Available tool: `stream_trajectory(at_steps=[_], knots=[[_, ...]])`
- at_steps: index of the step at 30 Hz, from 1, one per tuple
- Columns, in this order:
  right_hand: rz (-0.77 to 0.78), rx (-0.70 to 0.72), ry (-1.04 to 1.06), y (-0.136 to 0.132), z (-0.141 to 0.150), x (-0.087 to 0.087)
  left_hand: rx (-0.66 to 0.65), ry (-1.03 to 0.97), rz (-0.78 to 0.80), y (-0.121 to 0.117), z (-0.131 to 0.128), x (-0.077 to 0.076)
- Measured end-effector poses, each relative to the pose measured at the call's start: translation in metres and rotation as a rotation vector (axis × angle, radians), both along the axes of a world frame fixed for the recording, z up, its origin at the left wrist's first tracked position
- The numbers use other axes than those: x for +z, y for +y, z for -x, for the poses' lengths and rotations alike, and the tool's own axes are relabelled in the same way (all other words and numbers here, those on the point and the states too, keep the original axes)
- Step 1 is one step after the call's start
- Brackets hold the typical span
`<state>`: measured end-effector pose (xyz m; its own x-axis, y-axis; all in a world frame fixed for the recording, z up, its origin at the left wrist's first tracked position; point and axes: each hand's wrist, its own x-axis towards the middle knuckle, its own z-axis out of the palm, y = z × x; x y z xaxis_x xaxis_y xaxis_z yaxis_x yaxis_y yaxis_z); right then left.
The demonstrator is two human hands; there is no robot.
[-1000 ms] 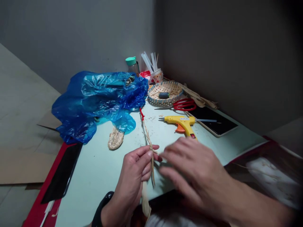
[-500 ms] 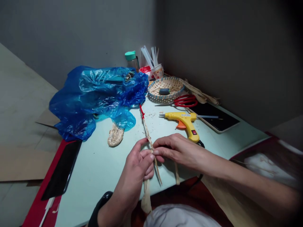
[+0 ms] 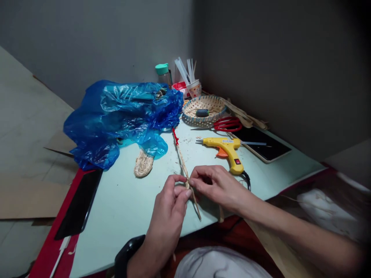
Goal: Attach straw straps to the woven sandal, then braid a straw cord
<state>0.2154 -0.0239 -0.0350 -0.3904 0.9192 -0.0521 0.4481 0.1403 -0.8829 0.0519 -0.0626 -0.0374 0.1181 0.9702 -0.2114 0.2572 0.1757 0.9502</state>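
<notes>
A thin straw-coloured braid [image 3: 181,157] runs toward me across the table, its far end tied with red cord [image 3: 175,136]. My left hand [image 3: 171,204] pinches the near end of the braid between thumb and fingers. Facing it from the right, my right hand [image 3: 214,185] is closed at the same spot, fingertips on the braid's strands. One loose strand [image 3: 197,206] hangs below the fingers toward the table edge. Another strip [image 3: 221,214] dangles under my right hand. The exact crossing of the strands is partly hidden by my fingertips.
A yellow glue gun [image 3: 224,143] lies right of the braid, with red-handled scissors [image 3: 227,124] and a woven basket [image 3: 204,108] behind. Left are a blue plastic bag [image 3: 124,112] and a coiled braided piece [image 3: 143,164]. A black phone [image 3: 82,204] and tablet-like device [image 3: 262,143] flank the table.
My left index finger has lifted and bent over the braid, and my right fingers have shifted slightly at the strands. The wide strip below my left hand is no longer visible. The view moved slightly.
</notes>
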Motion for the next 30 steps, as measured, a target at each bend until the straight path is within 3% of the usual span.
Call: stream_trajectory(at_steps=[4,6,9,12,15,18,21,25,26,28,30], knots=[[-0.112,-0.032,-0.062,-0.005,0.000,0.000,-0.074,0.240,-0.076,-0.006,0.009,0.011],[-0.116,-0.031,-0.061,-0.007,0.001,0.000,-0.060,0.347,-0.192,-0.011,0.009,0.012],[-0.094,-0.033,0.012,-0.008,0.001,-0.001,-0.094,0.600,-0.585,-0.021,0.001,0.004],[0.020,-0.020,0.154,-0.007,0.000,-0.005,-0.161,0.992,-0.950,-0.030,-0.012,-0.008],[0.173,0.012,0.278,-0.007,0.000,-0.010,-0.163,1.301,-1.057,-0.033,-0.025,-0.013],[0.183,0.006,0.326,-0.007,0.001,-0.012,-0.194,1.398,-1.082,-0.034,-0.033,-0.011],[0.206,-0.017,0.375,-0.006,0.000,-0.012,-0.182,1.261,-1.061,-0.037,-0.030,-0.007],[0.276,-0.001,0.456,-0.005,-0.004,-0.011,-0.042,0.670,-0.919,-0.031,-0.010,0.006],[0.282,0.006,0.461,-0.005,-0.005,-0.010,0.015,0.520,-0.826,-0.026,-0.004,0.011],[0.282,0.037,0.481,-0.005,-0.006,-0.009,0.091,0.310,-0.477,-0.013,0.004,0.018],[0.279,0.075,0.517,-0.004,-0.005,-0.009,-0.039,0.012,-0.067,0.000,0.006,0.020]])
